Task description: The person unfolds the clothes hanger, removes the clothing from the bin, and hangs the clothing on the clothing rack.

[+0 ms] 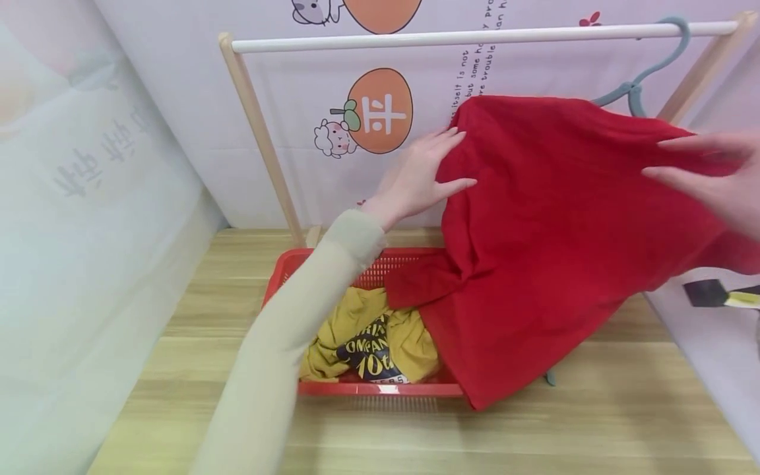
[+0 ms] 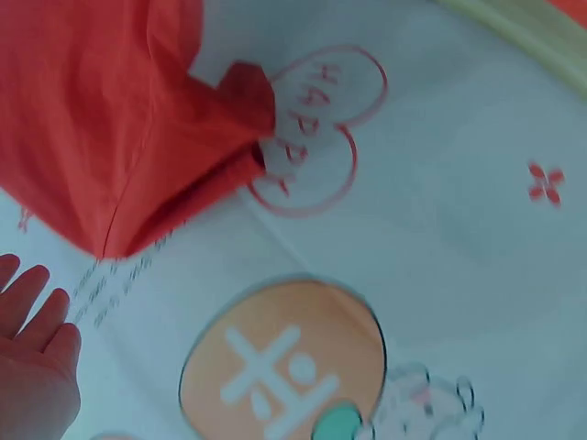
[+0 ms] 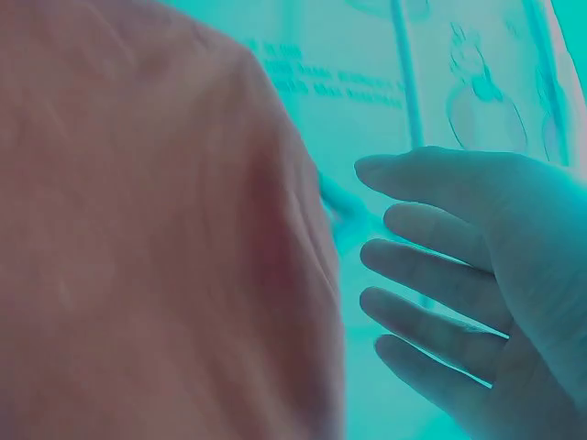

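A wide red shirt (image 1: 558,218) is spread out in front of the rack, its lower left part draping over the basket. My left hand (image 1: 415,171) is at the shirt's upper left edge, fingers extended and thumb apart. In the left wrist view those fingers (image 2: 46,321) are straight, just below a red fold. On the other side, my right hand (image 1: 733,188) is by the shirt's upper right. The right wrist view shows its fingers (image 3: 440,261) spread and apart from the cloth. Behind the shirt, a blue-grey hanger (image 1: 653,66) hooks over the rod; its lower part is hidden.
The rack's white rod (image 1: 415,41) runs across on wooden posts (image 1: 261,132). Beneath stands a red plastic basket (image 1: 380,389) with a yellow printed garment (image 1: 350,316) inside, on a wood-grain table (image 1: 196,369). A printed cloth wall (image 1: 267,86) backs the rack. A dark object (image 1: 705,293) is at right.
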`<state>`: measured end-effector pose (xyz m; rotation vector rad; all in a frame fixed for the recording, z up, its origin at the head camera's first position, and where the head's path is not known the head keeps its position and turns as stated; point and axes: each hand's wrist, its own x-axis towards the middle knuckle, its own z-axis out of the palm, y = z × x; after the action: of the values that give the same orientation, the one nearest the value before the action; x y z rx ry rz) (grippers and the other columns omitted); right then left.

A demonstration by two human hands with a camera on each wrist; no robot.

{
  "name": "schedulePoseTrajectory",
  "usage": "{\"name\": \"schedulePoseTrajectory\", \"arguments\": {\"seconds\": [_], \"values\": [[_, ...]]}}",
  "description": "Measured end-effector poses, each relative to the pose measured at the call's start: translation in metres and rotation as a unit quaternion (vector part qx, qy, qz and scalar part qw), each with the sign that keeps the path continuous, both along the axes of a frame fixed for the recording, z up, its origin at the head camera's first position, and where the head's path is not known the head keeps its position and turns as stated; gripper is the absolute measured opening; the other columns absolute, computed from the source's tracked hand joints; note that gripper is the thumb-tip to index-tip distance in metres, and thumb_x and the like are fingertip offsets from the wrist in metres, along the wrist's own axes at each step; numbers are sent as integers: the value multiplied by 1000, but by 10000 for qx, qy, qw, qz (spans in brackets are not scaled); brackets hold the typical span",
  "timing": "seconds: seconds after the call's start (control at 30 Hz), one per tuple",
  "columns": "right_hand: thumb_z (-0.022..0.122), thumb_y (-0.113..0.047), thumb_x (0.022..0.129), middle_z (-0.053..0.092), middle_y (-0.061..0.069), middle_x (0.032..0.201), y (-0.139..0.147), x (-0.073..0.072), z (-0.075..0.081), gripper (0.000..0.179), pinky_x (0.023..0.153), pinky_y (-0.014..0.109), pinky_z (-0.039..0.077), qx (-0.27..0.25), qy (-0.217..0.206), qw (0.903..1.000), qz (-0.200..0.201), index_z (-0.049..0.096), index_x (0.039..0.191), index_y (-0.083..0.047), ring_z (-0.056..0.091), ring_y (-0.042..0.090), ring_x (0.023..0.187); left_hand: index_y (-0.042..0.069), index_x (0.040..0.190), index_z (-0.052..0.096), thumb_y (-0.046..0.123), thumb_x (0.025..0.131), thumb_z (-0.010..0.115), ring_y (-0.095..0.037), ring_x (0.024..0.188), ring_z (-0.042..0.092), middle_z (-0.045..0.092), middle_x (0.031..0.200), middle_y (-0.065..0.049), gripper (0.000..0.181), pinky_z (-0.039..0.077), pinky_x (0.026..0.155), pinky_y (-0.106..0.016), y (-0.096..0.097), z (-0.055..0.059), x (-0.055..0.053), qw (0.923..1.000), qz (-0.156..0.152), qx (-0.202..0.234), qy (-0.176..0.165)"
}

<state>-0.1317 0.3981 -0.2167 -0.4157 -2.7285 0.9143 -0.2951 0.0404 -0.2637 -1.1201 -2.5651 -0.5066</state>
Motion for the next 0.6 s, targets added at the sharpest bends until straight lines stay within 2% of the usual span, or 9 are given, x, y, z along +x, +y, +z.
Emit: {"name": "schedulePoseTrajectory", "arguments": {"seconds": [0.07, 0.1, 0.2, 0.3, 0.4, 0.6], "values": [[79, -47, 87, 55, 10, 134, -14, -2, -2, 71, 47, 21, 50, 564, 244, 9972, 417, 54, 150, -25, 53, 29, 100, 16, 159, 37, 65, 94, 59, -11, 150, 23, 36, 162, -1, 84, 7, 117, -17, -17, -1, 4, 9998, -38, -32, 168], [81, -46, 86, 59, 15, 132, -20, -4, -4, 69, 47, 17, 45, 900, 421, 9930, 632, 58, 146, -20, 54, 34, 100, 15, 159, 37, 66, 93, 59, -12, 151, 22, 36, 162, -2, 86, 5, 118, -18, -25, -2, 6, 9997, -39, -51, 225], [84, -46, 83, 72, 18, 107, -36, -10, -15, 64, 48, 14, 38, 1576, 692, 9784, 1147, 68, 134, -11, 58, 43, 95, 14, 159, 35, 70, 92, 58, -15, 152, 19, 34, 162, -4, 91, 2, 120, -22, -55, -8, 13, 9993, -23, -212, 302], [84, -50, 81, 75, 10, 98, -48, -16, -31, 59, 57, 10, 40, 1542, 701, 9728, 1579, 73, 127, -14, 63, 34, 84, 11, 159, 35, 70, 90, 61, -19, 153, 17, 32, 163, -7, 95, 7, 122, -29, -89, -19, 20, 9992, 14, -288, 260], [82, -54, 81, 74, 6, 107, -60, -20, -46, 60, 65, 9, 43, 1216, 391, 9735, 1896, 72, 129, -19, 62, 31, 101, 11, 161, 31, 74, 88, 60, -20, 153, 14, 27, 165, -8, 100, 10, 123, -35, -124, -33, 30, 9988, 185, -437, 79], [81, -56, 82, 74, -1, 109, -86, -28, -79, 55, 71, 20, 53, 783, 92, 9688, 2349, 74, 126, -23, 64, 25, 104, 10, 162, 23, 82, 84, 55, -22, 154, 9, 17, 167, -8, 111, 8, 124, -38, -185, -73, 59, 9953, 588, -668, -375]]}}
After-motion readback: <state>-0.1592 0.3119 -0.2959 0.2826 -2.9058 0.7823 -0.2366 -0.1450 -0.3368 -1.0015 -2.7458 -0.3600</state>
